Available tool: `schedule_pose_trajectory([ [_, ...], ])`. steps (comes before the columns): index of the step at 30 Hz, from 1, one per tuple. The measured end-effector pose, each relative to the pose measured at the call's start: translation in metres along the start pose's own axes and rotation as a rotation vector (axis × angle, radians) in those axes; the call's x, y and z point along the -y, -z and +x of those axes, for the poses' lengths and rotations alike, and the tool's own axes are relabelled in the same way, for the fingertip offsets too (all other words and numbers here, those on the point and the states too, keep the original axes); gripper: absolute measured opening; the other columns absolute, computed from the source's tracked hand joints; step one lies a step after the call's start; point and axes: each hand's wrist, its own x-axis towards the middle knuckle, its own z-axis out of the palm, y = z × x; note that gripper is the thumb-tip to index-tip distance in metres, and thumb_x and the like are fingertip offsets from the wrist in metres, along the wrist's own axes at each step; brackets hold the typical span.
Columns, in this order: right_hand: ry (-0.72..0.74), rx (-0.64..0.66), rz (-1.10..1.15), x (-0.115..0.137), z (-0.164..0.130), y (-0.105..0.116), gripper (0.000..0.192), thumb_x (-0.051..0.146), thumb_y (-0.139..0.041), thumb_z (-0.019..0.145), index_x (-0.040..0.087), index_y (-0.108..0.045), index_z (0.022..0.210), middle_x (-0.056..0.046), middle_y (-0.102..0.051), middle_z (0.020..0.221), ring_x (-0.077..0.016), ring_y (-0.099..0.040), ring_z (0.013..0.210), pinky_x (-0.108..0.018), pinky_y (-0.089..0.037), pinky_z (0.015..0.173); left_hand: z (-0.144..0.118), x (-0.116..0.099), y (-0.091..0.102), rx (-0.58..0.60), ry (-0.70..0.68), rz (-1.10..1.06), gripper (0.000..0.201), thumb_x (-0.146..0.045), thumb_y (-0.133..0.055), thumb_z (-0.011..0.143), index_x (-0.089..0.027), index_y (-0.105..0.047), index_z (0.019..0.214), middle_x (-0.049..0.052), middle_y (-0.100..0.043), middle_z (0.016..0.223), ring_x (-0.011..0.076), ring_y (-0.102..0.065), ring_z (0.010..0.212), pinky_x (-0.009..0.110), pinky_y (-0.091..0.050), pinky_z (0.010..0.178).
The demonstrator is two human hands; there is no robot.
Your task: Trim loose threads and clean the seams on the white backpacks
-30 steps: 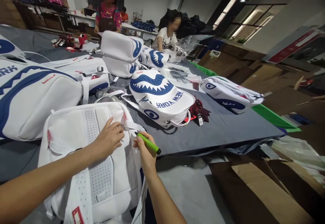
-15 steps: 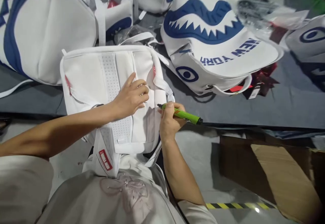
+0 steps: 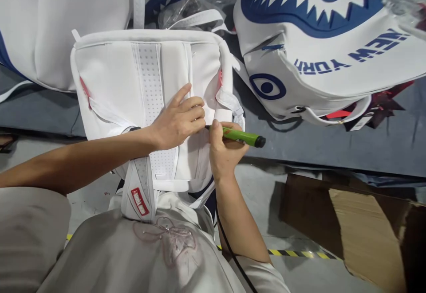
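Observation:
A white backpack (image 3: 116,76) lies back-side up at the table's edge and against my body. It has a dotted mesh strip down the middle and a strap with a red label. My left hand (image 3: 179,120) rests on its back panel with the fingers somewhat spread, near a raised seam. My right hand (image 3: 228,153) grips a green marker (image 3: 244,137) with black ends. The marker's tip is close to my left fingers at the panel's right part; whether it touches the fabric is hard to tell.
A white and blue shark-face backpack (image 3: 326,58) with a red tag lies at the right on the grey table (image 3: 316,146). Another white bag (image 3: 83,27) is at the upper left. Cardboard (image 3: 366,231) stands on the floor below right.
My view has come closer to the table. The marker's tip has moved left, nearer to my left fingers, and my left hand remains on the backpack.

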Motion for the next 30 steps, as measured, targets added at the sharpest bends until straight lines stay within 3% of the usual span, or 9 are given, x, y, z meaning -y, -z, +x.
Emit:
schedule_pose_trajectory([
  [6,0.052,0.011,-0.058,0.003,0.004,-0.002,0.039,0.055,-0.062,0.090,0.021,-0.057,0.073,0.004,-0.055,0.057,-0.0125,-0.051,0.051,-0.030,-0.044,0.054,-0.002,-0.003,-0.002,0.055,0.103,-0.106,0.027,-0.018,-0.040,0.098,-0.026,-0.066,0.095,-0.002,-0.061,0.099,0.0159,-0.051,0.128,0.054,-0.021,0.129],
  [10,0.088,-0.039,-0.110,0.001,0.006,-0.002,0.038,0.055,-0.060,0.093,0.022,-0.055,0.073,0.004,-0.053,0.056,-0.0131,-0.050,0.049,-0.030,-0.042,0.051,-0.003,-0.004,-0.005,0.064,0.085,-0.075,0.031,-0.015,-0.036,0.099,-0.024,-0.065,0.096,-0.002,-0.060,0.100,0.0159,-0.051,0.129,0.055,-0.022,0.128],
  [19,0.343,0.050,-0.381,-0.001,0.022,0.004,0.032,0.046,-0.053,0.095,0.023,-0.054,0.072,0.001,-0.056,0.061,-0.0141,-0.050,0.053,-0.031,-0.041,0.056,-0.004,-0.005,-0.009,0.008,0.065,-0.027,0.035,-0.014,-0.032,0.100,-0.024,-0.064,0.092,-0.003,-0.059,0.095,0.0145,-0.054,0.126,0.051,-0.025,0.128],
  [24,0.325,0.062,-0.440,-0.002,0.025,0.003,0.031,0.044,-0.054,0.094,0.023,-0.053,0.071,0.001,-0.054,0.059,-0.0139,-0.048,0.052,-0.031,-0.039,0.054,-0.004,-0.004,-0.011,-0.002,0.092,-0.066,0.034,-0.014,-0.034,0.101,-0.025,-0.064,0.089,-0.004,-0.059,0.095,0.0132,-0.054,0.127,0.047,-0.025,0.129],
  [27,0.290,0.106,-0.374,-0.003,0.024,0.003,0.029,0.043,-0.056,0.093,0.023,-0.055,0.072,0.002,-0.055,0.058,-0.0137,-0.049,0.052,-0.031,-0.041,0.054,-0.004,-0.003,-0.011,-0.011,0.095,-0.116,0.032,-0.015,-0.036,0.101,-0.024,-0.063,0.087,-0.004,-0.059,0.095,0.0128,-0.054,0.127,0.046,-0.025,0.129],
  [30,0.182,0.044,-0.269,-0.006,0.021,0.007,0.029,0.042,-0.059,0.091,0.023,-0.054,0.071,0.004,-0.053,0.055,-0.0130,-0.049,0.049,-0.030,-0.041,0.052,-0.004,-0.002,-0.009,0.015,0.089,-0.148,0.030,-0.016,-0.037,0.101,-0.024,-0.062,0.086,-0.004,-0.059,0.096,0.0137,-0.054,0.126,0.048,-0.026,0.128],
])
